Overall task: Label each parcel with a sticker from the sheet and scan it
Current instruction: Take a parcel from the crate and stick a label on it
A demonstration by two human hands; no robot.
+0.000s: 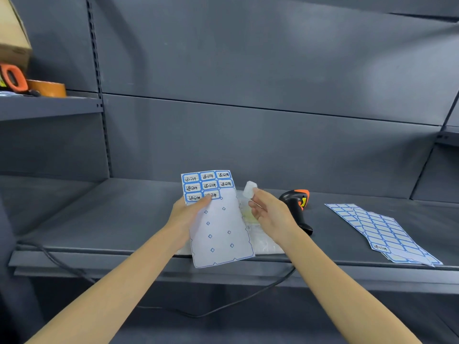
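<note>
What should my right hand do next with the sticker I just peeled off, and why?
Probably bring the right hand down and press the peeled sticker onto the clear-bagged parcel lying on the shelf beneath. The sticker is pinched and free of the sticker sheet held by the left hand, and no label shows on the parcel.

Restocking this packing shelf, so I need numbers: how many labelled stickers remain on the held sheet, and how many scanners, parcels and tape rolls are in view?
Stickers left on the held sheet: 8
Peeled sticker in the right hand: 1
Scanner: 1
Clear parcel: 1
Tape roll: 1
Total: 12
</note>
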